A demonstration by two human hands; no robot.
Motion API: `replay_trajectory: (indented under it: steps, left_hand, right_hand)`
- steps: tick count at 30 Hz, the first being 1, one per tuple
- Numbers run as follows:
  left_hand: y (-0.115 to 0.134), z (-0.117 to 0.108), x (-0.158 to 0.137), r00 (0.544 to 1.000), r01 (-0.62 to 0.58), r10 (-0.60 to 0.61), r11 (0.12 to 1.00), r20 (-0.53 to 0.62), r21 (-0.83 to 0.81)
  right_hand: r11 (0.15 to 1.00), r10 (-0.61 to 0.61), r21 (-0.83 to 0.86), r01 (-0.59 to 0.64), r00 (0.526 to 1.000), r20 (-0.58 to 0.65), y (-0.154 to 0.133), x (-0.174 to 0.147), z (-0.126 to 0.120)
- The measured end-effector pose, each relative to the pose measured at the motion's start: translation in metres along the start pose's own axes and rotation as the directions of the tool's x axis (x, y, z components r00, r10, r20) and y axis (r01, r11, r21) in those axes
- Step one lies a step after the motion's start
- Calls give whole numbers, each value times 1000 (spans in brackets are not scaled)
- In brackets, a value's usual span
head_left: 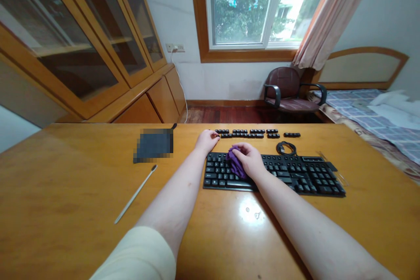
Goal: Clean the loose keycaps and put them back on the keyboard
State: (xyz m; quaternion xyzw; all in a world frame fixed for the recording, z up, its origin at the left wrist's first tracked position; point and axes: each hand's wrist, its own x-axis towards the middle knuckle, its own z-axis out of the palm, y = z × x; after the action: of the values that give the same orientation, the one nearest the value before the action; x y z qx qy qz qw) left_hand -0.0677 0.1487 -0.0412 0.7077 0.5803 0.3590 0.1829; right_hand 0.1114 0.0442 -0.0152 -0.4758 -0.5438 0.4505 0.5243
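While the head view looks down over a wooden worktop [65, 183], the right hand [251, 159] rests on the left part of a black keyboard [295, 175], its fingers curled and pressed together around a bunched purple cloth [234, 162] that touches the keys. The left hand [206, 141] lies just beyond the keyboard's upper left corner, its fingers loosely bent with the tips touching the left end of a row of loose black keycaps [252, 133] lined up along the far edge of the worktop; whether they pinch a keycap cannot be told. A coiled black cable [286, 147] sits between the keycap row and the keyboard, to the right of the hands. Left of the left forearm, a long thin pale tool [136, 194] with a darker tip lies slantwise on the wood, and beyond it is a dark flat item [153, 144], blurred out. Past the worktop stand a brown armchair [288, 89] under the window [249, 4], a glass-fronted wooden cabinet [82, 43] on the left, and a bed [370, 113] on the right.
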Motion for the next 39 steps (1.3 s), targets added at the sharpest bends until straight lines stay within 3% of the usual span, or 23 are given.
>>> replay_trajectory:
  steps: [6,9,12,14,17,20,23,26,31,39]
  left_hand:
    - [8,-25,-16,995,38,-45,996,-86,-80]
    - [28,-39,-32,972,54,-139,917,-190,-395]
    - [52,-39,-59,970,102,-210,814,-125,-572]
    - [63,-34,-80,981,114,-182,810,-62,-576]
    - [72,-29,-100,998,13,-44,855,-48,-519]
    - [74,-30,-104,995,-97,103,883,-12,-459]
    - [73,-31,-101,988,-130,155,884,20,-449]
    - [70,-27,-100,993,-50,97,844,60,-533]
    - [66,-20,-99,990,139,-75,725,123,-675]
    - [69,-25,-95,986,168,-127,687,111,-707]
  right_hand:
    - [1000,16,14,-16,1000,0,-3,-1,1]
    - [999,14,31,-14,1000,4,-1,0,1]
    - [998,7,55,-8,1000,19,1,1,0]
    - [999,-2,43,0,999,33,0,1,-1]
    - [999,-38,-18,39,998,58,-5,0,-3]
    - [996,-75,-48,80,993,91,-7,-1,-3]
    - [998,-60,17,59,993,100,-3,-2,-2]
    - [997,-28,70,21,995,101,0,-2,-1]
    - [1000,-22,9,21,990,142,-4,-3,-3]
    - [995,-27,98,7,979,203,-9,-6,-4]
